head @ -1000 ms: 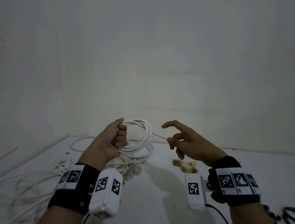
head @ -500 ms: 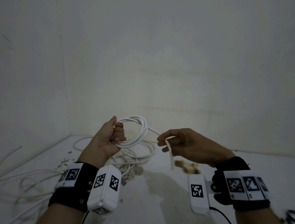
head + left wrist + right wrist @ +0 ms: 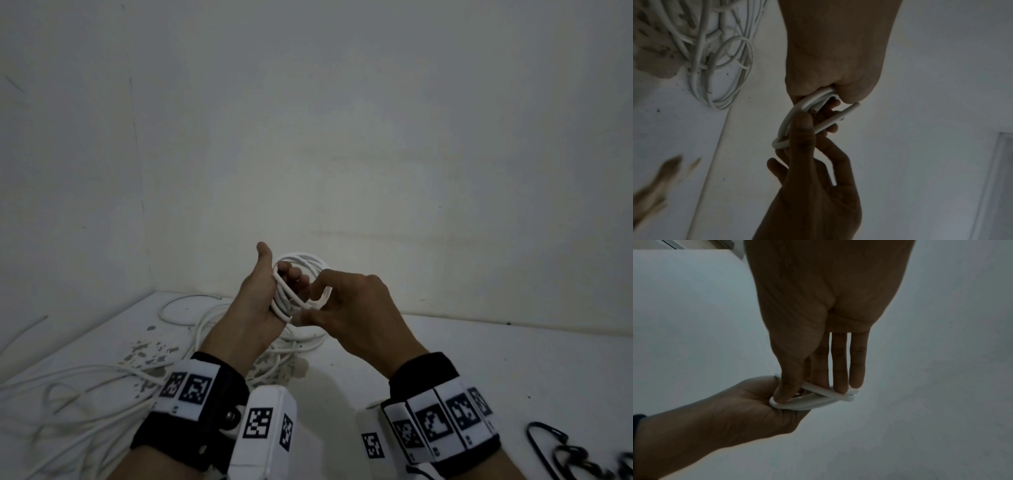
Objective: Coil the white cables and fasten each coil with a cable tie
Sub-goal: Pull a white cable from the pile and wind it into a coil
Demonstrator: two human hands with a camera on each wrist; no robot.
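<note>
A small coil of white cable (image 3: 301,258) hangs in the air above the white table (image 3: 479,359), gripped in my left hand (image 3: 284,277) with the thumb pointing up. My right hand (image 3: 315,305) has come against it and pinches the cable's free end (image 3: 842,116) onto the loops. In the left wrist view the right thumb (image 3: 803,129) lies across the coil (image 3: 784,126). In the right wrist view the thumb (image 3: 787,386) and straight fingers press on the coil (image 3: 807,404), with the left hand (image 3: 735,410) beneath it.
A tangle of loose white cables (image 3: 85,394) sprawls over the table's left side and under my hands, also visible as loose cables (image 3: 715,65) in the left wrist view. Black cable ties (image 3: 548,445) lie at the near right. Walls close the back and left.
My right hand has moved left, bringing the cable's free end from hanging out to the right up against the coil. The left hand kept its hold on the coil.
</note>
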